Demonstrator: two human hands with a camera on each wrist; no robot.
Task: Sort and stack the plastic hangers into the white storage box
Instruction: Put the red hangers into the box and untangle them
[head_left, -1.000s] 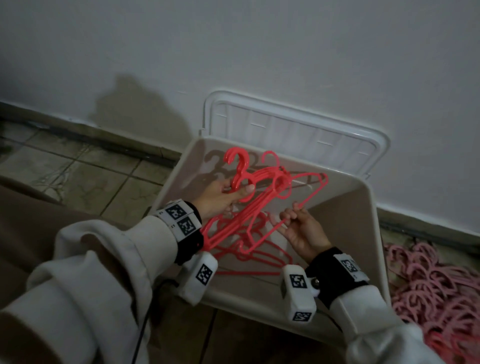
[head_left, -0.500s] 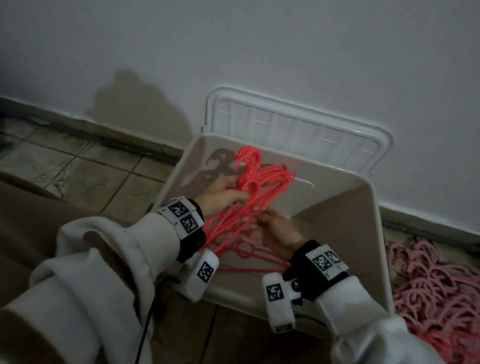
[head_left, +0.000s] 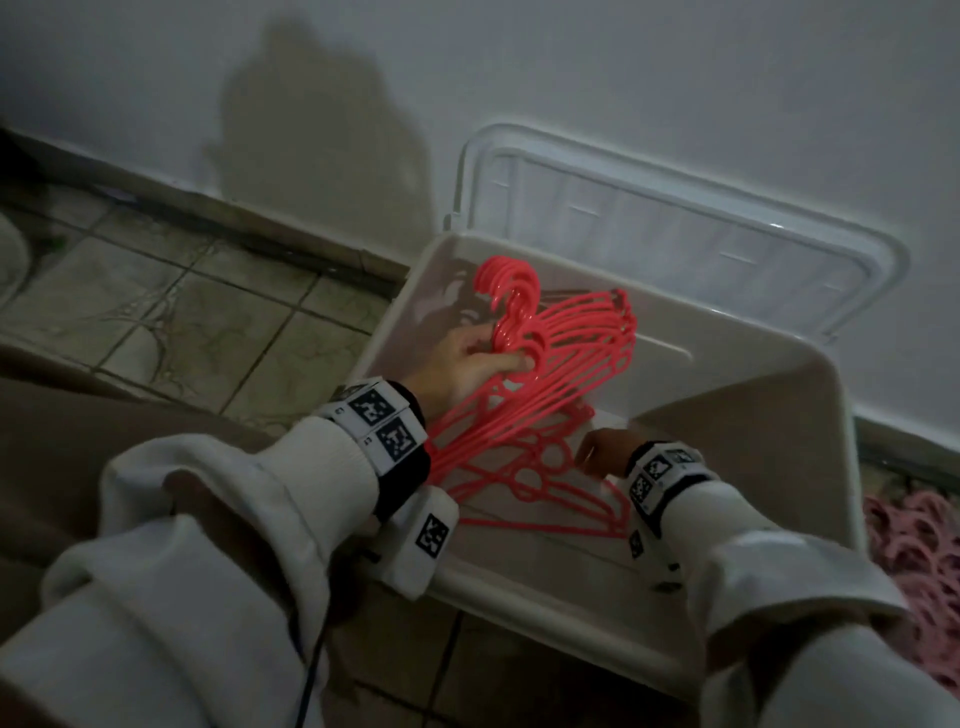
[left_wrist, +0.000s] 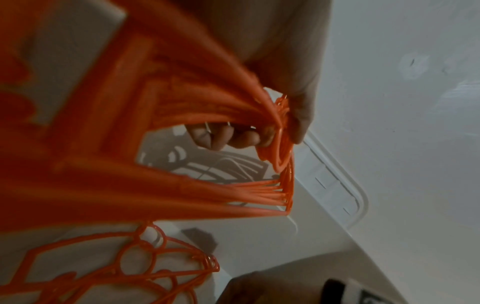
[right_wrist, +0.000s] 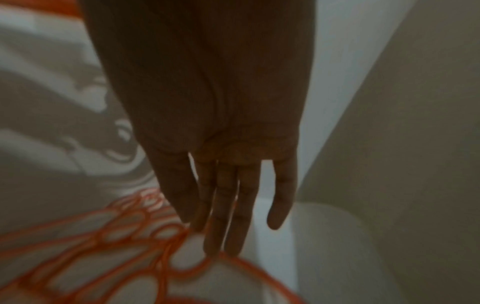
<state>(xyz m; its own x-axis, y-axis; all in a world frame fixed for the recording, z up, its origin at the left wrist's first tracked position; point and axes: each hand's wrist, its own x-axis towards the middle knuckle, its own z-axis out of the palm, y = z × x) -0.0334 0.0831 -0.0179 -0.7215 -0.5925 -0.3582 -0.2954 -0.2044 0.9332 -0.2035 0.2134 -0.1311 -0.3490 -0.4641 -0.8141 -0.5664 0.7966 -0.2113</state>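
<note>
A bundle of red hangers (head_left: 566, 358) is gripped by the left hand (head_left: 462, 364) just below the hooks, the fingers curled round the necks and the thumb pressed along the near side. The left forearm is reached forward over the near left corner of the white storage box (head_left: 727, 395), and the bundle is held tilted above the box interior, hooks raised toward the far wall, the shoulder ends fanned out to the right. In the left wrist view the fingertips (left_wrist: 221, 137) are seen wrapped through the bundled hangers (left_wrist: 182, 164), with the thumb laid against the clustered necks.

The right hand (head_left: 602, 457) is lowered inside the box, palm down, its wrist bent over the near rim. In the right wrist view its fingers (right_wrist: 233, 205) are seen straight and nearly together, the little finger set slightly apart; nothing is grasped by it. The fingertips are touching, or resting just above, a curved part of the loose red hangers (head_left: 545, 483) that lie flat on the box floor; contact cannot be told for certain because of blur.

A white lid (head_left: 675, 218) is leaned against the wall behind the box. A heap of pink hangers (head_left: 919, 545) is seen on the tiled floor to the right of the box.
</note>
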